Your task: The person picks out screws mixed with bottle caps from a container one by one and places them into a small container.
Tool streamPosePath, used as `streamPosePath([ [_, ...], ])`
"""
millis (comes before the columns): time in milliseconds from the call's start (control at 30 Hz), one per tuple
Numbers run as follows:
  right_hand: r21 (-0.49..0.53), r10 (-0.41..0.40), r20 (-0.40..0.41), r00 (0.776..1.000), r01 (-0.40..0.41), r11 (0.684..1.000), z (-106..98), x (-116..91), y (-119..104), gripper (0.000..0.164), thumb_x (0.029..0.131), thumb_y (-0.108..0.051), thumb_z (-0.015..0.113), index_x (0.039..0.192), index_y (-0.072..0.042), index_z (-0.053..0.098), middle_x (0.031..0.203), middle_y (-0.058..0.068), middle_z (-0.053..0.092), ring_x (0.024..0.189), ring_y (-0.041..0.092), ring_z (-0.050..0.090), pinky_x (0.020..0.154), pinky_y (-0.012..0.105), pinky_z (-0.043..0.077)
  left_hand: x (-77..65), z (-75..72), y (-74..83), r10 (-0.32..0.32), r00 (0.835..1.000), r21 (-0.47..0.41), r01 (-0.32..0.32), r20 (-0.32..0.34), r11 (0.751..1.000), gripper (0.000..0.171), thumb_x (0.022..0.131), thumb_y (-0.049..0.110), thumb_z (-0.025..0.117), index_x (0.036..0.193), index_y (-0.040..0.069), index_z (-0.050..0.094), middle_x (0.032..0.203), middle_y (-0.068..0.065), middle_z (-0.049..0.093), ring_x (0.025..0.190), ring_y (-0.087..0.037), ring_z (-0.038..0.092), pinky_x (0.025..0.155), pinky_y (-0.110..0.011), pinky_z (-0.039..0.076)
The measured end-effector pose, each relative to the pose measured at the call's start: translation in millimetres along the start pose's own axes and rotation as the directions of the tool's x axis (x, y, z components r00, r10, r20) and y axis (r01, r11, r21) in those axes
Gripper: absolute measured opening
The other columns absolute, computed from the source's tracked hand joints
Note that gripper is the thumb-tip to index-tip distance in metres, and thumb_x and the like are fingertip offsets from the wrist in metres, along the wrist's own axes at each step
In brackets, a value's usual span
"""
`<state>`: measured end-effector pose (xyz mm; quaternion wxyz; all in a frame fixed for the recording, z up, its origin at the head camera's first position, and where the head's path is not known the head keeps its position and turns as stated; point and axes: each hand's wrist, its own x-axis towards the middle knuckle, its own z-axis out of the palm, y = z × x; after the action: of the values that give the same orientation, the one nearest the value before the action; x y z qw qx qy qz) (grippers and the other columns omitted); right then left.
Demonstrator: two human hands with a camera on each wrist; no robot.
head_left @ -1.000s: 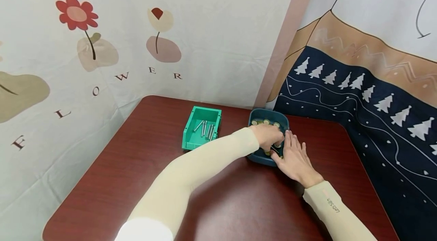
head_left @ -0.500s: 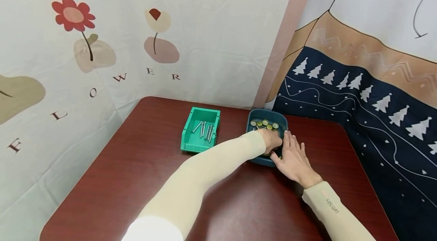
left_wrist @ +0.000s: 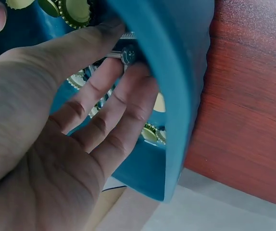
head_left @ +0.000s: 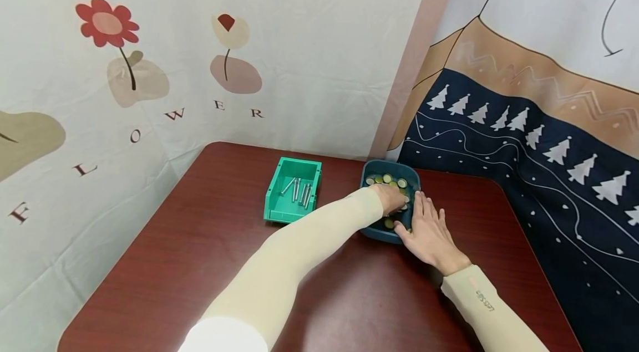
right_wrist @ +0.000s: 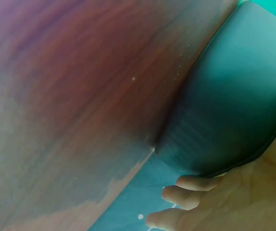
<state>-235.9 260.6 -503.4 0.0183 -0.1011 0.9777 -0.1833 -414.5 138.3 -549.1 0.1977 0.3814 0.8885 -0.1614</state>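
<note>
My left hand (head_left: 390,198) reaches down into a dark blue bin (head_left: 389,164). In the left wrist view its thumb and fingertips come together on a silver bolt (left_wrist: 128,55), its round head showing between them. Several gold bottle caps (head_left: 387,178) lie around the hand in the bin, gold undersides up in places. More metal shafts are partly hidden behind the fingers. My right hand (head_left: 433,233) rests flat along the bin's right side, fingers straight and thumb over the near rim. The right wrist view shows the same hand (right_wrist: 239,202) against the bin's outer wall.
A green open-front box (head_left: 283,215) holding several silver bolts (head_left: 296,191) stands left of the blue bin. The dark red table (head_left: 209,241) ends at a printed cloth wall (head_left: 319,64) behind. My left forearm crosses in front of the green box.
My left hand first dips toward the near side of the bin, then shifts back slightly, uncovering caps at the near end. The right hand stays at the bin's side.
</note>
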Motion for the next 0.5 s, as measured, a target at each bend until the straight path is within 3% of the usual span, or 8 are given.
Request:
streamPosePath([
  [133, -0.002, -0.001, 0.001, 1.000, 0.001, 1.000, 0.3, 0.7, 0.5, 0.105, 0.116, -0.052, 0.057, 0.183, 0.010, 0.005, 0.193, 0.034, 0.009, 0.177, 0.063, 0.016, 0.138, 0.088, 0.009, 10.6, 4.2, -7.3, 0.028, 0.999, 0.009, -0.028, 0.017, 1.000, 0.016, 0.118, 0.031, 0.069, 0.122, 0.037, 0.083, 0.120, 0.006, 0.083, 0.105, -0.013, 0.077, 0.093, -0.037, 0.068],
  [233, -0.003, 0.001, 0.005, 1.000, -0.001, 1.000, 0.6, 1.2, 0.9, 0.105, 0.116, -0.052, 0.057, 0.183, 0.010, 0.004, 0.193, 0.034, 0.009, 0.177, 0.063, 0.015, 0.139, 0.088, 0.009, 0.2, -0.2, -6.0, 0.018, 0.999, -0.019, -0.018, 0.030, 1.000, 0.017, 0.119, 0.028, 0.068, 0.124, 0.037, 0.082, 0.123, 0.006, 0.083, 0.106, -0.013, 0.075, 0.096, -0.037, 0.066],
  [300, -0.006, 0.004, 0.006, 1.000, -0.004, 1.000, 0.3, 1.1, 0.8, 0.105, 0.116, -0.052, 0.057, 0.183, 0.010, 0.004, 0.193, 0.034, 0.009, 0.177, 0.063, 0.015, 0.139, 0.088, 0.009, -20.2, -9.4, -2.2, 0.002, 1.000, -0.024, -0.002, 0.018, 1.000, 0.015, 0.117, 0.026, 0.070, 0.122, 0.035, 0.080, 0.126, 0.006, 0.082, 0.105, -0.013, 0.073, 0.099, -0.038, 0.064],
  [433, 0.000, 0.008, 0.010, 1.000, -0.008, 1.000, 0.1, 0.9, -0.6, 0.105, 0.117, -0.051, 0.058, 0.183, 0.010, 0.004, 0.193, 0.034, 0.008, 0.177, 0.063, 0.014, 0.138, 0.088, 0.009, -81.9, -39.5, 7.4, -0.029, 1.000, -0.053, 0.030, 0.009, 0.998, 0.013, 0.115, 0.021, 0.072, 0.121, 0.030, 0.079, 0.140, 0.004, 0.075, 0.114, -0.013, 0.069, 0.103, -0.037, 0.061],
  [500, 0.005, 0.010, 0.011, 1.000, -0.010, 1.000, -0.2, 0.9, -0.6, 0.105, 0.116, -0.051, 0.058, 0.183, 0.010, 0.004, 0.193, 0.034, 0.008, 0.177, 0.063, 0.014, 0.138, 0.088, 0.008, -103.9, -50.9, 9.7, -0.034, 0.999, -0.083, 0.034, 0.003, 0.996, 0.013, 0.115, 0.020, 0.072, 0.122, 0.028, 0.079, 0.144, 0.003, 0.073, 0.118, -0.015, 0.067, 0.105, -0.037, 0.061],
])
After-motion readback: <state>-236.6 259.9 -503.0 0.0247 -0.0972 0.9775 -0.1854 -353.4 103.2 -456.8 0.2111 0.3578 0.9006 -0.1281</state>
